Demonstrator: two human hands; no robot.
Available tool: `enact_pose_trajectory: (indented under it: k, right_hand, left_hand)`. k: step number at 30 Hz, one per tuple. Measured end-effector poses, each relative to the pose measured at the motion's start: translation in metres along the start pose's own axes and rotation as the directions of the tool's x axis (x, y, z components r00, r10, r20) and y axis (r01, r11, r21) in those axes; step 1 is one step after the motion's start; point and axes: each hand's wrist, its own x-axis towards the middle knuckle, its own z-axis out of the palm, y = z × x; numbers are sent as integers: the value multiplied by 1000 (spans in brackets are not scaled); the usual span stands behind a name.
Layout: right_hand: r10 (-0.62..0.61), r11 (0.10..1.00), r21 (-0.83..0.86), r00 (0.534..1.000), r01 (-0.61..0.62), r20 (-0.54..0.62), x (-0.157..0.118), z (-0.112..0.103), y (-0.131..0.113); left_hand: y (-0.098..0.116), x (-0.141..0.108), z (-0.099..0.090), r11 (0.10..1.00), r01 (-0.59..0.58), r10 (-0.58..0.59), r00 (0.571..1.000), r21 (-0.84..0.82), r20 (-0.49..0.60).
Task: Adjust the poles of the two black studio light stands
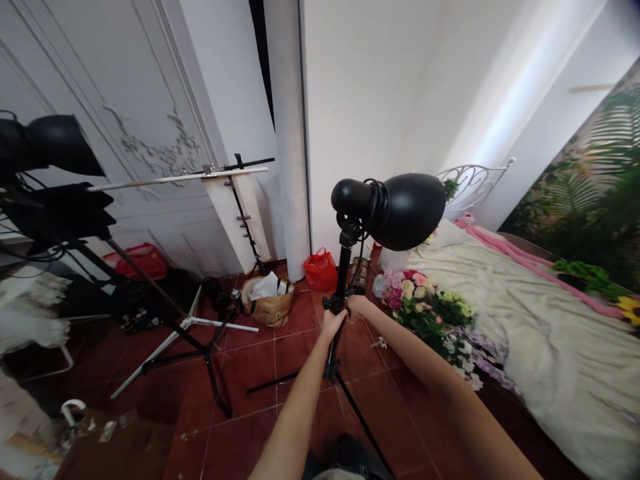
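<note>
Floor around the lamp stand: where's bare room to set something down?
Bare red tile between the basket and the lamp stand's left leg; also between that leg and the black tripod. Crowded: right, flowers beside the bed; left, white stand legs by the tripod.

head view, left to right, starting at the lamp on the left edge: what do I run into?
Black lamp → red bag by the wall → woven basket → red plastic bag → upright pole of the held light stand → flower bunch beside the bed → sunflower at the right edge.
</note>
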Motion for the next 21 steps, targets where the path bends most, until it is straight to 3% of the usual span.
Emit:
enact_pose_trajectory:
  k: [6,13,16,19,21]
  right_hand:
    - [21,997,-68,999,-23,-36,-40,15,2]
    - [81,994,90,965,-60,-248,-91,45,8]
    - [159,961,270,923,-63,-351,-97,38,6]
    - [179,878,475,886,52,-428,-90,23,-8]
    - [134,819,555,891,146,-433,-79,15,-22]
  left_hand:
    - [0,-3,3,1000,-4,4,1000,-25,-18]
    - [-6,-2,4,999,-30,30,996,11,-80]
    - [-11,0,4,999,-40,43,996,32,-72]
    - [-16,4,3,996,-89,90,995,24,-31]
    - [-17,6,3,994,-112,112,994,-20,-1]
